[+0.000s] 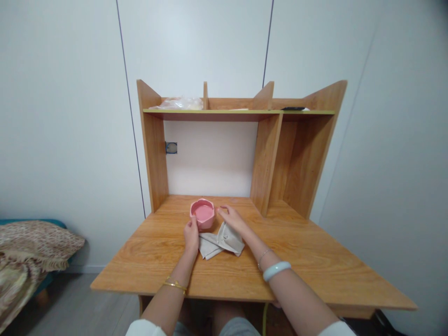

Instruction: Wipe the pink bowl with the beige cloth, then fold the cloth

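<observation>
A glossy pink ashtray (203, 213), six-sided with dips in its rim, is tilted a little towards me above the desk's middle. My left hand (191, 232) grips its near left side, thumb at the rim and the other fingers mostly hidden. Just right of the ashtray is my right hand (231, 218), its fingers stretched towards it and apart from it. A crumpled light grey cloth (213, 245) lies on the desk between my wrists. One fold rises under my right palm; whether the palm touches it I cannot tell.
The wooden desk (140, 261) carries a shelf unit (266, 163) along its back. On the upper shelf are a clear plastic bag (182, 103) and a flat black item (293, 108). A wall socket box (171, 148) shows behind. A patterned blanket (35, 242) drapes over furniture at left.
</observation>
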### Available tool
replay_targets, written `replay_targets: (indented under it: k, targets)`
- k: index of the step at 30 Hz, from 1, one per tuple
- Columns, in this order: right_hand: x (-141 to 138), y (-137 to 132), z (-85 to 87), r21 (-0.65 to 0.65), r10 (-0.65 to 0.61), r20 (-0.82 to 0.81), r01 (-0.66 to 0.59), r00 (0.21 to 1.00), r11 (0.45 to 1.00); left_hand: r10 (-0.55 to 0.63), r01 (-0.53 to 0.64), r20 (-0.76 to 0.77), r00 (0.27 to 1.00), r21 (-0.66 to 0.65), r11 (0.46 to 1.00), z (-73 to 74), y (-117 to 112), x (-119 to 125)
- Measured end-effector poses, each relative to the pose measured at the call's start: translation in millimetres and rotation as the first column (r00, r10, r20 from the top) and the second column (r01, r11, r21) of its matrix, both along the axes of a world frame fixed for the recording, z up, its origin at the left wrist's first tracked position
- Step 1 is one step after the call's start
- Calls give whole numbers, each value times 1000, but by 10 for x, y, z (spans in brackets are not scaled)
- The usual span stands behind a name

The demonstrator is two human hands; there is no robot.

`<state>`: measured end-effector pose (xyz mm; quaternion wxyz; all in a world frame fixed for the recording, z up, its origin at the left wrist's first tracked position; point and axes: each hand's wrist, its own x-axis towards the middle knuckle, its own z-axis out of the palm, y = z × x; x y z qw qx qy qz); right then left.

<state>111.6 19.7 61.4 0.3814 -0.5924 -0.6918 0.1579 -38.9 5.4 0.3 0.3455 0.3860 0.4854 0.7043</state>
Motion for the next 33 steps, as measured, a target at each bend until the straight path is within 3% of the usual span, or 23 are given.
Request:
replay_targets:
  k: [6,15,18,23,28,33]
  targets:
    - [-260,29,108,-19,-27,165,31,986,999,-29,29,-57,998,4,1000,0,7,14]
    - [-213,-1,219,-52,-155,256,174,954,983,-118,124,-91,989,65,990,8,-11,39]
    - [-2,99,323,-73,-272,243,297,931,952,-182,187,-92,979,54,981,14,-26,51]
    - [633,197,377,-127,-476,234,512,848,850,-201,208,-98,975,66,976,7,-36,50]
    - [1128,155,197,-183,-590,232,630,774,754,-206,213,-105,973,64,975,6,-32,52]
    - [1260,167,1,-205,-616,213,651,758,731,-196,203,-113,974,53,978,-10,-4,59]
